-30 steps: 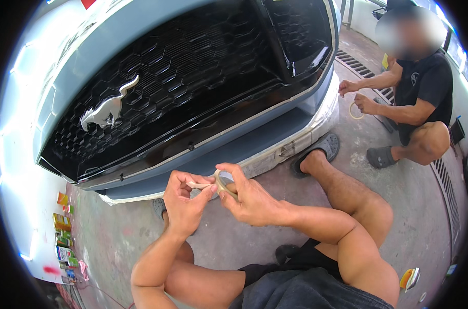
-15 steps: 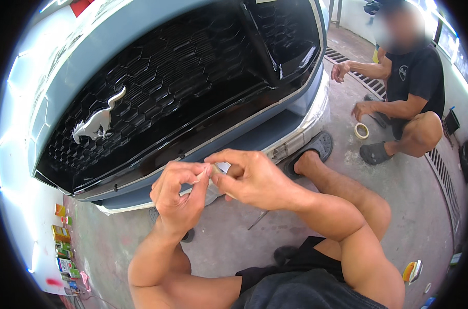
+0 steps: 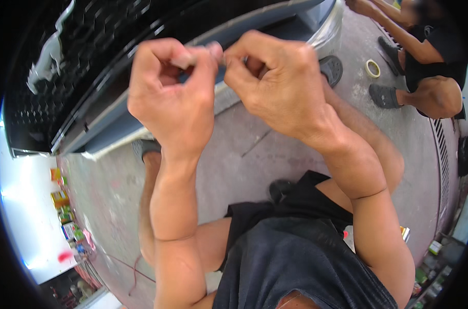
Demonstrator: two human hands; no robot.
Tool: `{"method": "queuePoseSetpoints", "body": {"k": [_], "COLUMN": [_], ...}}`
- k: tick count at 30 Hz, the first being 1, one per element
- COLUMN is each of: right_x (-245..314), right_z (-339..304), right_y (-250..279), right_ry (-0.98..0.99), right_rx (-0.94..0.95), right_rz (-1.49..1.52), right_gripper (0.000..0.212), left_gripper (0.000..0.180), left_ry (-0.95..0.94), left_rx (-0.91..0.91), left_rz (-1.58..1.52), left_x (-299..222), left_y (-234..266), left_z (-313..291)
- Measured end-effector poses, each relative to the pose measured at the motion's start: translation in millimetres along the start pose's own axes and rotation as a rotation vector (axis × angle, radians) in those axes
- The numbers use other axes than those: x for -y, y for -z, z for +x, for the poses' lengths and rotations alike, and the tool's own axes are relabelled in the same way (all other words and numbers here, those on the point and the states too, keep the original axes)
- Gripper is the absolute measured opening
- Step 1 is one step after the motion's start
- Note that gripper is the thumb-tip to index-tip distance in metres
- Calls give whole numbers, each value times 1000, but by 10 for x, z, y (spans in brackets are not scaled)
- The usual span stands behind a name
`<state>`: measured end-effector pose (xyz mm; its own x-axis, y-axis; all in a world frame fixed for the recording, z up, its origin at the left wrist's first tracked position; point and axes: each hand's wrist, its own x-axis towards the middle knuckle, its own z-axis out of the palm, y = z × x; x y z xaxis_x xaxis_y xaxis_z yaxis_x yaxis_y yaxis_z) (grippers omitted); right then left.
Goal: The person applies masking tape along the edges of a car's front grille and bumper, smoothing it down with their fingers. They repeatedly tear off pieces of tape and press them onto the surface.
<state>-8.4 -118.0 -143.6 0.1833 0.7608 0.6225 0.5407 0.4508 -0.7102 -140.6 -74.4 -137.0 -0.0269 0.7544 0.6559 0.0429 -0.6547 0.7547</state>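
Both my hands are raised close together in front of a car's front end. My left hand [image 3: 174, 95] is closed, thumb and forefinger pinched at the level of the bumper [image 3: 290, 33]. Opposite it, my right hand [image 3: 280, 85] is curled with its fingertips pinched, almost touching the left ones. Whatever small thing sits between the fingertips is blurred and mostly hidden. Beyond them is the glossy black grille [image 3: 102, 38] with a silver horse emblem [image 3: 48, 59]. Pale tape or film lines the bumper's lower edge.
A co-worker's hand [image 3: 362, 6] shows at the upper right, above a tape roll [image 3: 372, 68] on the floor. A drain grate [image 3: 442, 159] runs along the right. Several cans and boxes [image 3: 61, 198] stand by the left wall. A thin rod [image 3: 257, 143] lies below my hands.
My view has tipped downward, so the grille sits higher and further left. My hands appear higher and larger, still pinched together. The co-worker's hands have come closer together.
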Motion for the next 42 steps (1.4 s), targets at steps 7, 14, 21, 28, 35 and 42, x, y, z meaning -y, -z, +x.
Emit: {"method": "queuePoseSetpoints", "body": {"k": [7,14,21,28,35,42], "right_x": [-985,-1776,-983,-291,-194,-212], "right_z": [-894,-2114,-839,37,373,857], "right_y": [-236,-527,-454,-275,28,402], "right_ry": [-293,-574,-133,678,935,1087], "right_rx": [395,880,183,-259,-204,-260], "right_rz": [-639,-817,-89,-142,-287,-343], "right_gripper": [16,17,16,34,38,28], "left_gripper": [21,8,9,12,12,17], "left_ry": [252,700,574,562,592,422], "left_rx": [-198,-172,-94,-113,-43,63], "left_rz": [-184,-624,-538,-492,-588,-270], "left_x": [291,367,144,16,-270,-434], "left_y": [597,729,566,456,375,157], "left_z": [-6,-114,-121,-65,115,449]}}
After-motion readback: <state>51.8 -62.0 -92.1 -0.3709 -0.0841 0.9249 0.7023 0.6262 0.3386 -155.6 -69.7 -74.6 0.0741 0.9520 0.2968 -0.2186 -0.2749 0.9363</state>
